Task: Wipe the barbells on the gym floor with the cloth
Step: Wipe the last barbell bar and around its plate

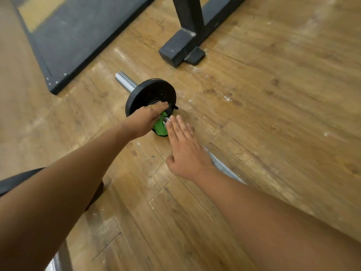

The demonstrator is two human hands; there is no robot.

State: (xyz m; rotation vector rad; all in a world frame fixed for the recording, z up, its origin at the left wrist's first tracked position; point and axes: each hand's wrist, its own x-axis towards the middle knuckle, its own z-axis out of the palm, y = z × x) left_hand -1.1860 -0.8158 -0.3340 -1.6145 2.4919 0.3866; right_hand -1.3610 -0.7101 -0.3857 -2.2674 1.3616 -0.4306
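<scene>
The person is wiping the barbell (125, 82) lying on the wooden floor, the left hand (145, 118) pressing the green cloth (160, 127) onto the bar beside the black plate (145, 92), the right hand (183, 147) hovering flat with fingers released, and the next move, I'd judge, is sliding the cloth down the shaft.

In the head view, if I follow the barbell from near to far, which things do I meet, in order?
bar shaft → right hand → green cloth under the left hand → black weight plate → steel sleeve end
</scene>
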